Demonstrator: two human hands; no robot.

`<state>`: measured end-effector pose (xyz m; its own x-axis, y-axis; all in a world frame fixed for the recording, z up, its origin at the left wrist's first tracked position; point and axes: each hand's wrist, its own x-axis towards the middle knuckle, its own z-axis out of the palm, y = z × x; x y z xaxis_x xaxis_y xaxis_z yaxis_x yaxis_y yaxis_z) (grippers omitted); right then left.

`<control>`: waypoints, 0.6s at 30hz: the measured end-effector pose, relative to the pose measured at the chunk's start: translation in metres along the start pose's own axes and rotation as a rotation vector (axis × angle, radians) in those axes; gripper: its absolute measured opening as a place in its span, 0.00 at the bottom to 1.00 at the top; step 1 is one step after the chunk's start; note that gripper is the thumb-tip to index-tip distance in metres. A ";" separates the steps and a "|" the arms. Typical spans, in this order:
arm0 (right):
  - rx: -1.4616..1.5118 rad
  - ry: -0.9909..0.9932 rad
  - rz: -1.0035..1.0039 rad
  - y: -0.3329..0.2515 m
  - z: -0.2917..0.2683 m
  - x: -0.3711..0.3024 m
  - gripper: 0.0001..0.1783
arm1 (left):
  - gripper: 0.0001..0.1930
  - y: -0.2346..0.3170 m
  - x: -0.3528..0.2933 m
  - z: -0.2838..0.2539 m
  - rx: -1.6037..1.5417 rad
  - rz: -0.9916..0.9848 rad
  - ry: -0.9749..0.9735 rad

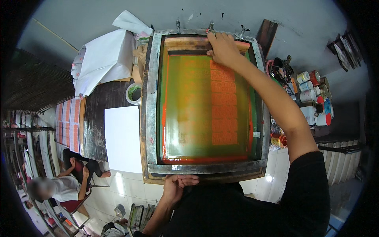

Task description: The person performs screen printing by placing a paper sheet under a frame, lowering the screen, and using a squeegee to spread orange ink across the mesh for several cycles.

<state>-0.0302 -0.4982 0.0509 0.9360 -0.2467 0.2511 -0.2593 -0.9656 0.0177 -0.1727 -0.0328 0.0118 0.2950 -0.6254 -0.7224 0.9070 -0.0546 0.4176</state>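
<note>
A screen printing frame [205, 168] with metal sides lies in front of me, its mesh greenish, with an orange block pattern on the right half and red-orange ink along the edges. Across its far end rests a wooden squeegee [185, 42]. My right hand [224, 49] reaches over the frame and is closed on the squeegee's handle, right of its middle. Down at the near edge my left hand [179, 187] touches the wooden base board [233, 176] under the frame. Its fingers are pressed together and partly curled; whatever they hold is hidden.
To the left are a white sheet [122, 138], a tape roll [134, 94], a white paper-covered stack [104, 57] and orange-printed sheets [68, 122]. Cans and jars [308, 87] crowd the right side. A seated person [67, 187] is at lower left, beside racks [29, 154].
</note>
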 end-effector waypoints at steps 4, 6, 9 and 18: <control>0.113 -0.174 0.018 0.016 -0.007 0.020 0.25 | 0.21 -0.001 -0.001 -0.004 -0.026 0.033 -0.066; 0.181 -0.185 0.035 0.018 -0.015 0.017 0.23 | 0.21 -0.004 0.001 -0.011 -0.069 0.051 -0.155; 0.247 -0.061 0.045 0.012 -0.038 -0.003 0.20 | 0.20 -0.008 0.006 -0.023 -0.142 0.078 -0.322; 0.211 0.308 -0.035 -0.085 -0.261 -0.165 0.15 | 0.35 0.085 -0.033 0.051 -0.050 0.308 -1.002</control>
<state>-0.2248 -0.3541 0.2607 0.8195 -0.2080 0.5340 -0.1434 -0.9766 -0.1603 -0.1207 -0.0562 0.0990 0.1522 -0.9663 0.2075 0.8530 0.2345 0.4663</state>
